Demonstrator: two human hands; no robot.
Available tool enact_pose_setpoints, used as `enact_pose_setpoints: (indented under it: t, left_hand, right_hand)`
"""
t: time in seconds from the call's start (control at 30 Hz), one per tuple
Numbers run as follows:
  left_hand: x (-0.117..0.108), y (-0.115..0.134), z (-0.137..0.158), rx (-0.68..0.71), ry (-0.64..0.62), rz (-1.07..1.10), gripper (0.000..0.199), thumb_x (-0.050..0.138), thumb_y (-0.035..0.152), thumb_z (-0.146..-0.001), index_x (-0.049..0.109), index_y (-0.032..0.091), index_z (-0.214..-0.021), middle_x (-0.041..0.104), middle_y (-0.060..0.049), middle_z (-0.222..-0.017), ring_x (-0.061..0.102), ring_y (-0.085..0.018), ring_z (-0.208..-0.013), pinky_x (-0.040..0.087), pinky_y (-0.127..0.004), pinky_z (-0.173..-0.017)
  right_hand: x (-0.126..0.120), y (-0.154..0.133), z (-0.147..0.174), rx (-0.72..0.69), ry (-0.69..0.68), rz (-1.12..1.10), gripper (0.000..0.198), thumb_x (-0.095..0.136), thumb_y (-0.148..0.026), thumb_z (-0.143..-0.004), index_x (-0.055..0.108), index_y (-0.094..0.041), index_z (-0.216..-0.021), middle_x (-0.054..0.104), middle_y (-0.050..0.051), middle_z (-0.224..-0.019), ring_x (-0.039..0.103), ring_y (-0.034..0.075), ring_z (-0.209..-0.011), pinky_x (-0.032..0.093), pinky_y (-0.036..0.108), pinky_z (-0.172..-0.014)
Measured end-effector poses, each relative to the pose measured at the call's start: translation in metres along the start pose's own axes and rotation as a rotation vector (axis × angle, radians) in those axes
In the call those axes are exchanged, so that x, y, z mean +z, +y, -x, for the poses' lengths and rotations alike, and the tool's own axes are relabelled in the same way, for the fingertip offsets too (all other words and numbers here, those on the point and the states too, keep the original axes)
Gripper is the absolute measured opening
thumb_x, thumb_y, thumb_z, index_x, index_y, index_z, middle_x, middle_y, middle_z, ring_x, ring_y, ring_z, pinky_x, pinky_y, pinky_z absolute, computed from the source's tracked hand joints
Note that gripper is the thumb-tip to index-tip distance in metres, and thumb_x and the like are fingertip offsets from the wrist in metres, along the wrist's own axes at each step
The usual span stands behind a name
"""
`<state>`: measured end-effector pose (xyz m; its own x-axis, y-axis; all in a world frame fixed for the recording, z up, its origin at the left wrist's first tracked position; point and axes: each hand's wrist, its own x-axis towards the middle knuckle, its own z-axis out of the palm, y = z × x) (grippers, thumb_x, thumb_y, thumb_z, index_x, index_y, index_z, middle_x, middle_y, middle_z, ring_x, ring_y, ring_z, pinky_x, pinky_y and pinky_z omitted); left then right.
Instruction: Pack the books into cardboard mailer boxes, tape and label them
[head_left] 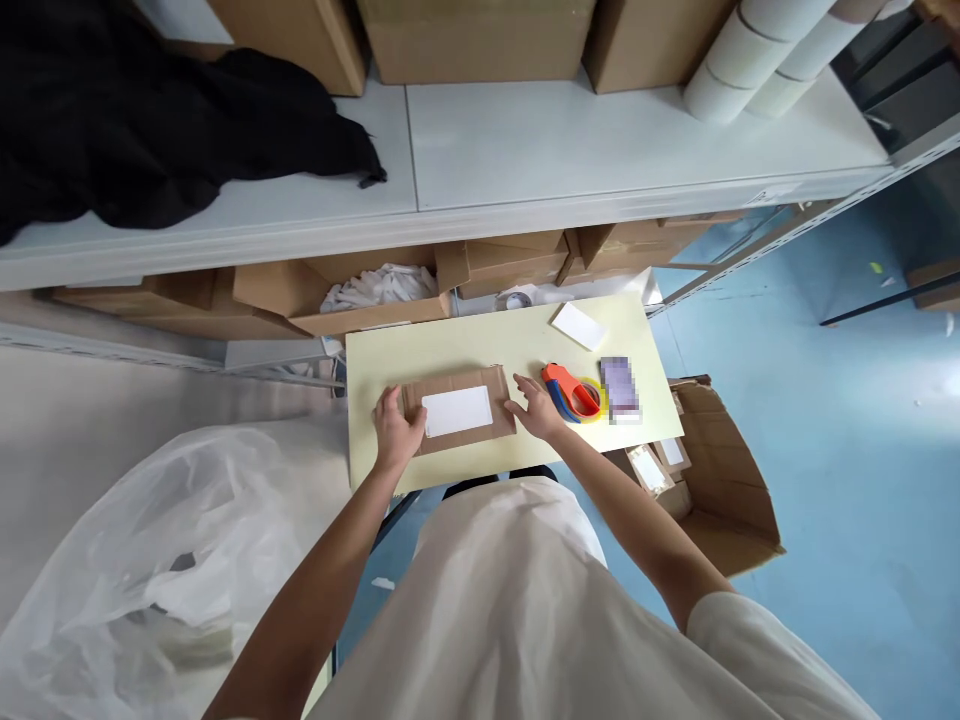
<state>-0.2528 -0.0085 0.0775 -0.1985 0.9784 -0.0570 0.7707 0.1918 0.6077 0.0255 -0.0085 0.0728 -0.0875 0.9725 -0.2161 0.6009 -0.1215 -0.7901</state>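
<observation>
A flat brown cardboard box (499, 385) lies on the small pale-yellow table, with a blank white label (456, 410) on its top. My left hand (397, 428) holds the box's left end, thumb on the top by the label and fingers bent along the outer side. At the opposite end is my right hand (537, 408), fingers apart, its thumb tip touching or just beside the right edge. To the right of that hand lies an orange-and-blue tape dispenser (574, 393) with a yellow-edged roll.
A pixelated phone-like object (620, 390) and a white label stack (578, 326) share the table (375, 355). An open carton (724, 470) with labelled packages stands lower right. Clear plastic (225, 520) spreads at left. Ahead, a shelf (525, 150) carries cartons, label rolls and black cloth.
</observation>
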Motion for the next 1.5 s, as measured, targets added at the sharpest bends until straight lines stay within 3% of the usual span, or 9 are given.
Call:
enact_pose_setpoints:
  t: [0.1, 0.3, 0.5, 0.77, 0.97, 1.1, 1.23, 1.37, 1.5]
  left_hand:
    - [0.002, 0.036, -0.008, 0.198, -0.014, -0.107, 0.049, 0.058, 0.032, -0.078, 0.048, 0.015, -0.123, 0.044, -0.017, -0.136, 0.034, -0.030, -0.132, 0.027, -0.048, -0.109]
    - [0.053, 0.123, -0.044, 0.332, -0.271, -0.193, 0.034, 0.056, 0.033, -0.080, 0.057, 0.019, -0.111, 0.056, -0.012, -0.125, 0.048, -0.026, -0.121, 0.037, -0.041, -0.103]
    - [0.125, 0.184, -0.076, 0.283, -0.669, -0.161, 0.041, 0.058, 0.033, -0.080, 0.055, 0.016, -0.117, 0.063, -0.011, -0.117, 0.062, -0.022, -0.101, 0.048, -0.034, -0.089]
    - [0.177, 0.201, -0.098, 0.067, -0.800, -0.131, 0.041, 0.059, 0.037, -0.080, 0.057, 0.017, -0.116, 0.067, -0.009, -0.112, 0.066, -0.018, -0.091, 0.049, -0.027, -0.082]
    - [0.144, 0.200, -0.086, 0.300, -0.664, -0.438, 0.039, 0.054, 0.038, -0.082, 0.056, 0.018, -0.116, 0.063, -0.013, -0.116, 0.058, -0.026, -0.107, 0.043, -0.038, -0.092]
    - [0.098, 0.173, -0.067, 0.419, -0.481, -0.585, 0.050, 0.053, 0.047, -0.081, 0.052, 0.018, -0.122, 0.052, -0.017, -0.130, 0.043, -0.033, -0.125, 0.031, -0.049, -0.102]
    - [0.077, 0.141, -0.052, 0.400, -0.571, -0.576, 0.065, 0.056, 0.055, -0.077, 0.044, 0.017, -0.129, 0.051, -0.016, -0.132, 0.047, -0.032, -0.121, 0.038, -0.045, -0.097]
    - [0.081, 0.133, -0.049, 0.324, -0.620, -0.595, 0.068, 0.054, 0.055, -0.079, 0.040, 0.016, -0.133, 0.056, -0.016, -0.127, 0.053, -0.032, -0.114, 0.044, -0.044, -0.088]
    - [0.088, 0.147, -0.054, 0.349, -0.618, -0.497, 0.059, 0.052, 0.049, -0.083, 0.044, 0.014, -0.130, 0.055, -0.017, -0.128, 0.050, -0.030, -0.118, 0.042, -0.044, -0.095]
  right_hand:
    - [-0.041, 0.022, -0.013, -0.071, 0.121, 0.099, 0.047, 0.050, -0.032, -0.086, 0.050, -0.015, -0.130, 0.055, 0.014, -0.129, 0.052, 0.026, -0.118, 0.041, 0.043, -0.102]
    - [-0.105, 0.086, -0.076, 0.139, 0.200, 0.308, 0.045, 0.048, -0.019, -0.086, 0.049, -0.008, -0.130, 0.050, 0.019, -0.135, 0.047, 0.029, -0.123, 0.038, 0.044, -0.103]
    - [-0.104, 0.123, -0.126, 0.181, 0.057, 0.471, 0.058, 0.054, -0.014, -0.083, 0.036, -0.002, -0.137, 0.033, 0.024, -0.145, 0.028, 0.032, -0.136, 0.032, 0.046, -0.105]
    - [-0.096, 0.138, -0.124, 0.065, -0.025, 0.574, 0.045, 0.037, -0.004, -0.086, 0.043, -0.004, -0.131, 0.040, 0.022, -0.140, 0.033, 0.030, -0.132, 0.037, 0.042, -0.099]
    - [-0.108, 0.125, -0.113, 0.012, 0.011, 0.540, 0.037, 0.047, -0.015, -0.086, 0.050, -0.010, -0.123, 0.046, 0.020, -0.134, 0.039, 0.031, -0.125, 0.038, 0.043, -0.094]
    - [-0.105, 0.103, -0.055, 0.019, 0.052, 0.524, 0.037, 0.046, -0.038, -0.090, 0.054, -0.013, -0.115, 0.055, 0.018, -0.119, 0.054, 0.028, -0.102, 0.041, 0.038, -0.084]
    - [-0.081, 0.086, 0.009, 0.119, -0.054, 0.591, 0.047, 0.054, -0.057, -0.080, 0.058, -0.013, -0.096, 0.062, 0.015, -0.089, 0.058, 0.029, -0.084, 0.040, 0.037, -0.075]
    - [-0.056, 0.083, 0.031, 0.172, -0.146, 0.616, 0.023, 0.055, -0.033, -0.083, 0.058, -0.013, -0.096, 0.064, 0.012, -0.077, 0.060, 0.026, -0.078, 0.036, 0.039, -0.081]
    - [-0.059, 0.087, 0.029, 0.130, -0.080, 0.428, 0.018, 0.045, -0.023, -0.083, 0.056, -0.015, -0.095, 0.062, 0.009, -0.072, 0.059, 0.024, -0.073, 0.035, 0.041, -0.085]
